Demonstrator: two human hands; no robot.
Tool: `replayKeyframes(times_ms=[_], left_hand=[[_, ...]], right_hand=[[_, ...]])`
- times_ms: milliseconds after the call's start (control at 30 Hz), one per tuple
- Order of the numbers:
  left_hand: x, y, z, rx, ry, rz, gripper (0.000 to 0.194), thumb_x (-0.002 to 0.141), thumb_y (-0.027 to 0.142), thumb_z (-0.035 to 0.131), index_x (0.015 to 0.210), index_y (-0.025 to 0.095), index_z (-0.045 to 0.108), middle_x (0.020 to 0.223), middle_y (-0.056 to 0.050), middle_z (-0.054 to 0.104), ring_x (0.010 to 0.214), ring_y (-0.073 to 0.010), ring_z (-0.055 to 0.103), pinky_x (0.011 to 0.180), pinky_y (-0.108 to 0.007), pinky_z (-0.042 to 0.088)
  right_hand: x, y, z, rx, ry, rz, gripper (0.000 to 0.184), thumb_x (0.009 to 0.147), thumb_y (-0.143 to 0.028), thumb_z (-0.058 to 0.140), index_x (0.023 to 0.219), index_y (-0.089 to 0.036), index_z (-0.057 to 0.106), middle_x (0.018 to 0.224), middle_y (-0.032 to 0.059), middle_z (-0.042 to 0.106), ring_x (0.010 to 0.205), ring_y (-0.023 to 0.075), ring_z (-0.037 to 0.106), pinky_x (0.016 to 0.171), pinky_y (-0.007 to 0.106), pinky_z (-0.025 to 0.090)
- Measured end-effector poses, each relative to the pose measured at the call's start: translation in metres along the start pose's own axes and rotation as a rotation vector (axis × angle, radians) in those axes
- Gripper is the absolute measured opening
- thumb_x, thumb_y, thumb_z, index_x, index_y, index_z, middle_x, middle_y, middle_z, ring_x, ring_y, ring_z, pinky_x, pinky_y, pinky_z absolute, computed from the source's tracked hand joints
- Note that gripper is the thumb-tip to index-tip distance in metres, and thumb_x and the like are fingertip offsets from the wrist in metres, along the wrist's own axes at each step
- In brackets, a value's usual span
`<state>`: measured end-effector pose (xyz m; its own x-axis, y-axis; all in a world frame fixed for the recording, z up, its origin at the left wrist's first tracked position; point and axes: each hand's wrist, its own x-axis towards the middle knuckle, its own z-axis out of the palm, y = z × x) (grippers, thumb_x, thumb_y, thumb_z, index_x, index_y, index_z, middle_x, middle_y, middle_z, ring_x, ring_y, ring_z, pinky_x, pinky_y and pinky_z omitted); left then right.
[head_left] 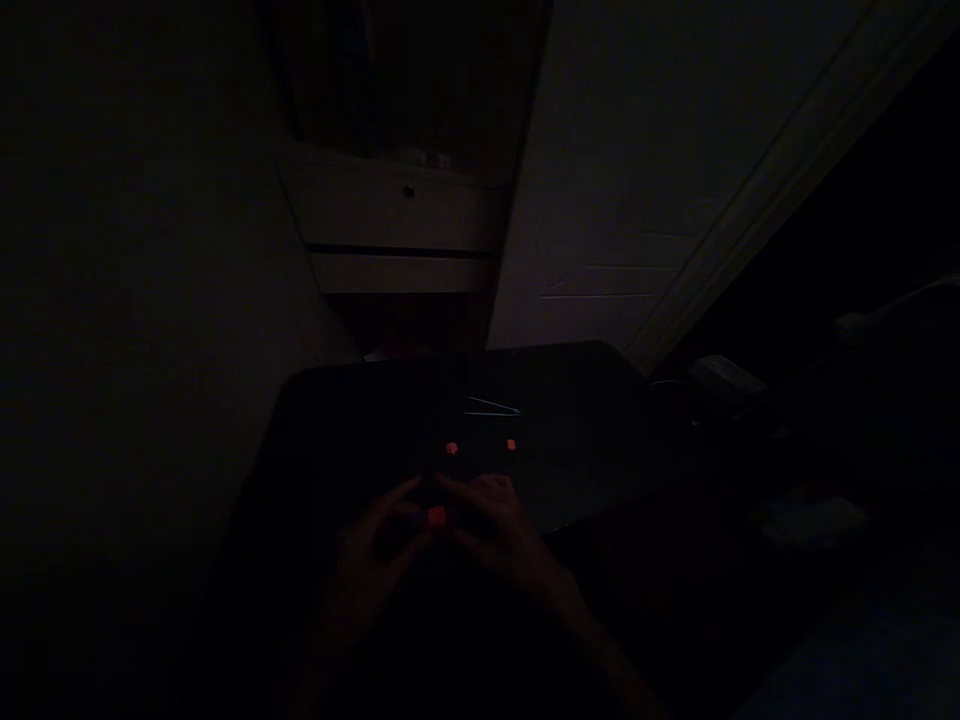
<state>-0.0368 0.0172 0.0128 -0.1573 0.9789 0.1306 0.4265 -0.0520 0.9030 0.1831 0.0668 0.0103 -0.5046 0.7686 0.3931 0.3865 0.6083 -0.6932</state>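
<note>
The picture is very dark. A small dark object with a bright orange-red square on it is between my two hands, low over the near part of the table. My left hand curls around its left side, thumb and fingers bent towards it. On the other side, my right hand grips it with thumb below and fingers above. The outline of the object is lost in shadow. Just beyond my hands lie a small orange-red piece and, to its right, a small orange-red block.
A thin V-shaped tool like tweezers lies farther back on the dark table. Behind stands a cabinet with a drawer, beside a pale panelled door. A pale box shows dimly at the right.
</note>
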Motion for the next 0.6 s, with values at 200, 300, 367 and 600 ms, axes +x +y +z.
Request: replayKeyframes(times_ms=[200,300,367,600], left_hand=[[0.0022,-0.0026,-0.0008,0.044,-0.003,0.035,0.048,0.082,0.038,0.079,0.129,0.031,0.076,0.104,-0.001,0.084,0.095,-0.0256,0.080,0.091,-0.041,0.066],[0.0033,-0.0014,-0.0013,0.060,-0.009,0.052,0.045,0.084,0.037,0.078,0.128,0.031,0.077,0.106,-0.002,0.085,0.096,-0.0253,0.081,0.091,-0.040,0.066],[0.0032,-0.0001,-0.0013,0.061,-0.007,0.067,0.043,0.085,0.035,0.078,0.127,0.031,0.077,0.110,-0.002,0.085,0.099,-0.0253,0.081,0.091,-0.039,0.066],[0.0019,-0.0021,0.0011,0.082,-0.001,0.046,0.044,0.086,0.040,0.079,0.129,0.032,0.077,0.112,-0.002,0.084,0.098,-0.0250,0.081,0.088,-0.038,0.067]], right_hand=[[0.0023,-0.0023,-0.0011,-0.023,-0.039,0.005,0.062,0.099,-0.026,0.080,0.156,-0.035,0.057,0.121,0.0049,0.078,0.112,0.0236,0.069,0.109,0.046,0.043],[0.0029,-0.0029,-0.0012,-0.032,-0.066,-0.007,0.065,0.100,-0.024,0.078,0.159,-0.035,0.053,0.126,0.0049,0.078,0.116,0.0235,0.068,0.109,0.045,0.042],[0.0029,-0.0030,-0.0009,-0.040,-0.067,-0.024,0.065,0.100,-0.022,0.078,0.159,-0.034,0.053,0.126,0.0046,0.078,0.115,0.0228,0.068,0.109,0.045,0.041],[0.0032,-0.0061,-0.0022,-0.093,-0.080,-0.030,0.063,0.100,-0.018,0.077,0.157,-0.031,0.055,0.120,0.0045,0.079,0.114,0.0228,0.067,0.108,0.045,0.039]])
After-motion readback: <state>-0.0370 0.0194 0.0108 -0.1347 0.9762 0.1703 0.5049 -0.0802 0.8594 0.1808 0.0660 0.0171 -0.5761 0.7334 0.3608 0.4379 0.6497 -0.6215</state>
